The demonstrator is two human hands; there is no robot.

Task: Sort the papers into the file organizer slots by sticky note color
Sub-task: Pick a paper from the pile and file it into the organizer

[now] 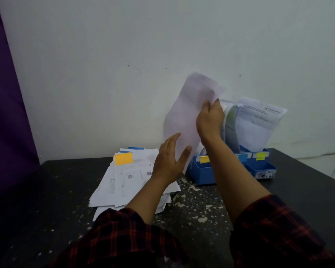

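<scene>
Head view: a blurred sheet of paper is held upright above the left end of the blue file organizer, probably for lowering into the slot marked with an orange tag. The right hand pinches the sheet's upper right edge; its sticky note is not visible. The left hand, fingers straight, steadies the lower edge. Filed papers stand in the slots further right. The unsorted pile, topped by an orange note, lies on the desk just beside the organizer.

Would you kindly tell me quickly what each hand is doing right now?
Left hand: open, fingers straight, touching the lower edge of the raised paper.
Right hand: closed, gripping the raised paper above the file organizer.
</scene>
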